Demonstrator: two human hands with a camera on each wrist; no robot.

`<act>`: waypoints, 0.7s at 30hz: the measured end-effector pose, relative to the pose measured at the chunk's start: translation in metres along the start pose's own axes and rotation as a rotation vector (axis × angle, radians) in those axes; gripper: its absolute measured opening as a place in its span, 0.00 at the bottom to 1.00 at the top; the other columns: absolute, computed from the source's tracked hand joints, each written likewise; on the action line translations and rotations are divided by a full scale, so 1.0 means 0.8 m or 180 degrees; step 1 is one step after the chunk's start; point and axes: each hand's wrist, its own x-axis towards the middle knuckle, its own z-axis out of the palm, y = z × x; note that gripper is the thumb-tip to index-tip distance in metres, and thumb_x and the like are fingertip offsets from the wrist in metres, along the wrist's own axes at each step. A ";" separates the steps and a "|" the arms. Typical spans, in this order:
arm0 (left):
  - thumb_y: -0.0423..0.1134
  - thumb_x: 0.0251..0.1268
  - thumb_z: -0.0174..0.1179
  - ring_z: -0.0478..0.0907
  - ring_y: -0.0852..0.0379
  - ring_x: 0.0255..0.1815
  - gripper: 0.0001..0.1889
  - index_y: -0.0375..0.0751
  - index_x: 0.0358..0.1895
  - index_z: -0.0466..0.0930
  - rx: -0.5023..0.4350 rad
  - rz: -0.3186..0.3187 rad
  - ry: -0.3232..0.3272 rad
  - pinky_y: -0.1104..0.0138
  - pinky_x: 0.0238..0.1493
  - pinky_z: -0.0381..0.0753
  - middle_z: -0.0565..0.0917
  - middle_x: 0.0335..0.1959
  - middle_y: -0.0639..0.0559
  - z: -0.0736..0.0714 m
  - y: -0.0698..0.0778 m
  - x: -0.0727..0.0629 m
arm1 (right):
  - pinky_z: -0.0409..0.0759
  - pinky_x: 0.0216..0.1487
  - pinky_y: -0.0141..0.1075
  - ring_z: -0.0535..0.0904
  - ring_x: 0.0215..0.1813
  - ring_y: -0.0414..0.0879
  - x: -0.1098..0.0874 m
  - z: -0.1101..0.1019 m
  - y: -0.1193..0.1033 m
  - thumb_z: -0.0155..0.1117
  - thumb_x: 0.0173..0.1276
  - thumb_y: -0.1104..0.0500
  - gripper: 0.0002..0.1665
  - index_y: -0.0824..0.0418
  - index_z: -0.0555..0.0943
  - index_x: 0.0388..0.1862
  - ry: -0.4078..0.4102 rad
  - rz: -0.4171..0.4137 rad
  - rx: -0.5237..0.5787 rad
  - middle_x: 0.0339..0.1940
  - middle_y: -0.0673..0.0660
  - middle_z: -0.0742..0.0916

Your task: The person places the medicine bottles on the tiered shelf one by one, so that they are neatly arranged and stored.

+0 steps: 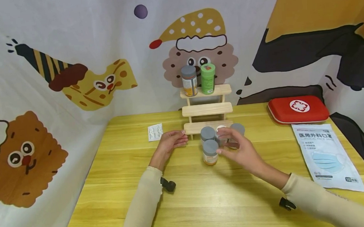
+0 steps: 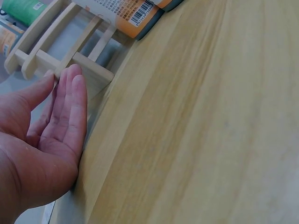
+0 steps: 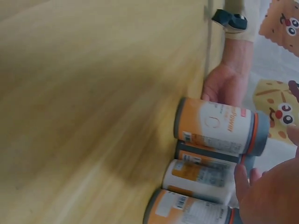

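My left hand (image 1: 173,139) reaches the left end of a small three-step wooden stand (image 1: 207,108). Its fingers are nearly straight, with the fingertips right at the end of the lowest board. Beside the stand's front right stand several pill bottles: a front grey-capped one (image 1: 210,158), another grey-capped one (image 1: 207,132) behind it, a white-capped one (image 1: 221,127) and a grey-capped one (image 1: 238,127) at right. Over these my right hand (image 1: 244,151) spreads thumb and fingers, partly hiding the white-capped bottle, which looks blurred in the right wrist view. Its thumb tip overlaps the front bottle's edge.
On the top step stand a grey-capped bottle (image 1: 189,81) and a green bottle (image 1: 208,79). A small white packet (image 1: 155,132) lies left of the stand. At right are a red first-aid case (image 1: 297,109) and a surgical mask pack (image 1: 328,157). A printed curtain hangs behind.
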 end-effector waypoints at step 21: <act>0.36 0.75 0.67 0.92 0.57 0.36 0.12 0.32 0.52 0.85 0.0008 0.0059 -0.0016 0.65 0.45 0.95 0.93 0.37 0.47 -0.001 -0.002 -0.001 | 0.90 0.61 0.59 0.83 0.62 0.61 -0.010 0.033 0.019 0.83 0.61 0.64 0.42 0.59 0.73 0.72 0.0025 -0.0022 -0.0295 0.63 0.60 0.85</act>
